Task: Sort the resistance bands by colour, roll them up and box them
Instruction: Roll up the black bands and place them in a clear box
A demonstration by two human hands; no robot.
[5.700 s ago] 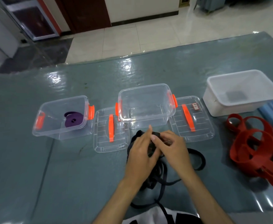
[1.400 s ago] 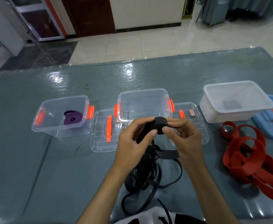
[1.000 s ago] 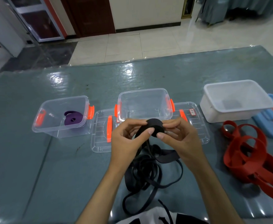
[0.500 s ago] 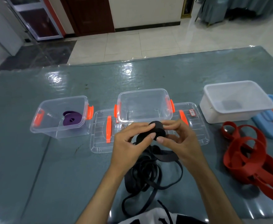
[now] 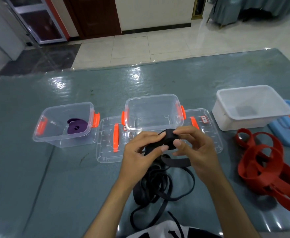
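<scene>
Black band roll [image 5: 170, 139] pinched between both grips above the tabletop [image 5: 55, 177], left hand [image 5: 140, 152] and right hand [image 5: 194, 148] fingertips curled round it, unrolled tail falling into black tangle [image 5: 156, 182], lower loops cut off by frame edge.

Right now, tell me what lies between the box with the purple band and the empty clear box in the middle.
In the head view, a clear lid with an orange handle lies flat between the purple band's box and the middle box.

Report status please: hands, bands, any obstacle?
Left hand and right hand both grip black band, partly rolled. Purple band boxed; red bands loose. No obstacle seen.
</scene>
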